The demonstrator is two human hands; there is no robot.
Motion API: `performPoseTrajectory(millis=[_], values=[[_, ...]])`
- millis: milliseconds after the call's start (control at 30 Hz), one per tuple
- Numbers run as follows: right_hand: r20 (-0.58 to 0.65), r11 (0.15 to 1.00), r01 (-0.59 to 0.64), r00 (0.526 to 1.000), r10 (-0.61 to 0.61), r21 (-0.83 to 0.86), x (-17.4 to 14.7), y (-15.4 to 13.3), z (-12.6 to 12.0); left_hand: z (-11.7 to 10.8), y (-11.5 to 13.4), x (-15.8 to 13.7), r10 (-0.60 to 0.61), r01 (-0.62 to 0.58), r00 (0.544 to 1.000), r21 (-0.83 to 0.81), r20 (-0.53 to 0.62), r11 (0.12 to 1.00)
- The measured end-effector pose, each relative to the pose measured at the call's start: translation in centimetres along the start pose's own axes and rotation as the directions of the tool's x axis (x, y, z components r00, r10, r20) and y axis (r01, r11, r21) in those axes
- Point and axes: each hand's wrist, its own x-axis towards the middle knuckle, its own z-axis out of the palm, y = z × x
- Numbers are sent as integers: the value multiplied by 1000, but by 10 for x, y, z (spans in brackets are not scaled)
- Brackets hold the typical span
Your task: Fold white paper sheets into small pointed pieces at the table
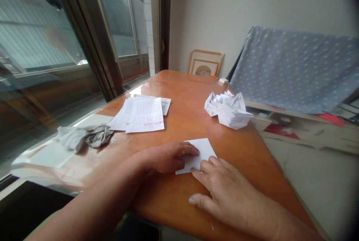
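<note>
A white sheet of paper [204,147] lies flat on the wooden table near its front edge. Across its left part rests my left hand [172,155], fingers stretched out over the surface and hiding that side. My right hand [220,181] touches the lower right edge of the paper with its fingertips; its fingers are extended and the thumb is spread away over the bare wood. Neither hand grips the sheet. Whether the paper is folded underneath, I cannot tell.
Printed sheets [146,116] lie at the left, beside a crumpled grey cloth [84,136]. A stack of folded papers [231,110] stands near the table's right edge. Behind are a small white box [223,80], leaning picture frames [206,61] and a dotted blue cloth [294,69].
</note>
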Motion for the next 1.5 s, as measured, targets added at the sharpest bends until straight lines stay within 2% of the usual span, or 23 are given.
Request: performPoseTrajectory(millis=[267, 467, 600, 800, 1033, 1300, 1500], values=[[72, 980, -124, 988, 136, -153, -14, 24, -19, -6, 10, -4, -98, 97, 995, 38, 32, 995], [96, 956, -199, 970, 224, -214, -17, 36, -28, -3, 3, -6, -75, 75, 997, 27, 6, 997], [77, 944, -275, 953, 293, -183, -12, 46, -33, -4, 7, -5, -62, 61, 998, 30, 12, 998], [-70, 947, -286, 958, 279, -143, 2, 59, -28, -3, 16, -1, -79, 79, 997, 45, -17, 996], [-91, 945, -291, 956, 280, -151, 13, 60, -16, 6, 13, 4, -81, 91, 993, 115, -89, 989], [-115, 946, -306, 949, 294, -105, 15, 64, -20, 12, 18, 4, -91, 112, 988, 175, -127, 978], [-159, 955, -289, 948, 275, -70, 15, 65, -17, 9, 31, 2, -90, 120, 986, 227, -137, 967]])
